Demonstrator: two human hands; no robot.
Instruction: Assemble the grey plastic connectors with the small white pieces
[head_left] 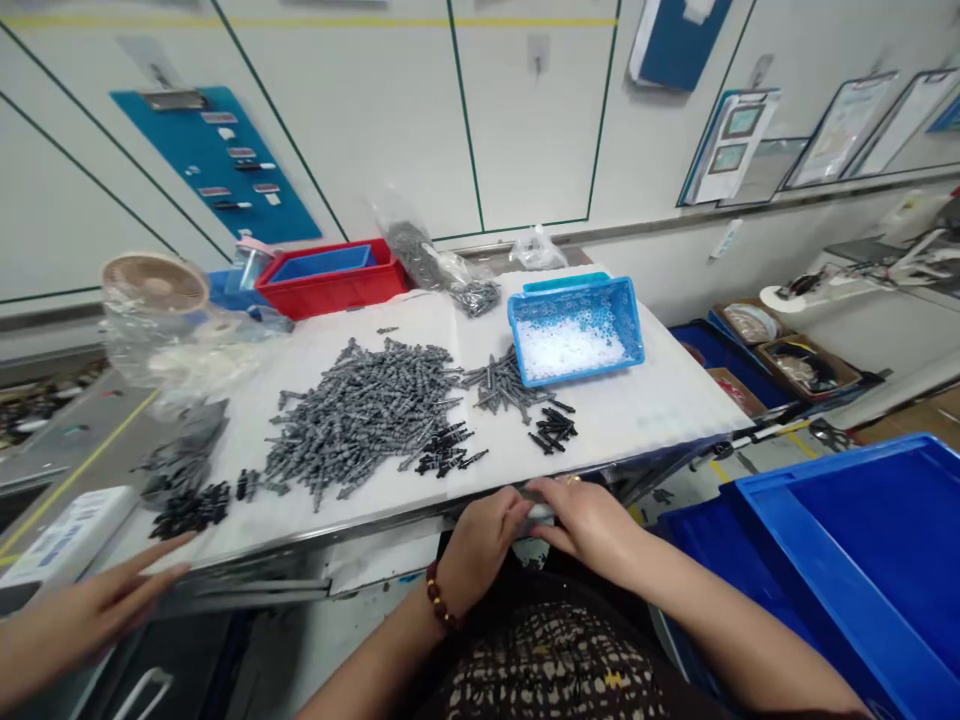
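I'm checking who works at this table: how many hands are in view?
3: the wearer's left hand and right hand, close together by the front of the table, and another person's hand at lower left.

Main parts pile [367, 415] on the table [667, 415], left of the bin [634, 328]

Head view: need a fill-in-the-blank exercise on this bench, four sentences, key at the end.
1. The person's left hand has a beaded ____ at its wrist.
2. In the picture, the largest pile of elongated gray parts lies to the ____ of the light-blue bin.
3. The small pieces heaped in the light-blue bin are coloured ____.
4. A blue tray sits inside a larger bin coloured ____.

Missing words: bracelet; left; white; red.
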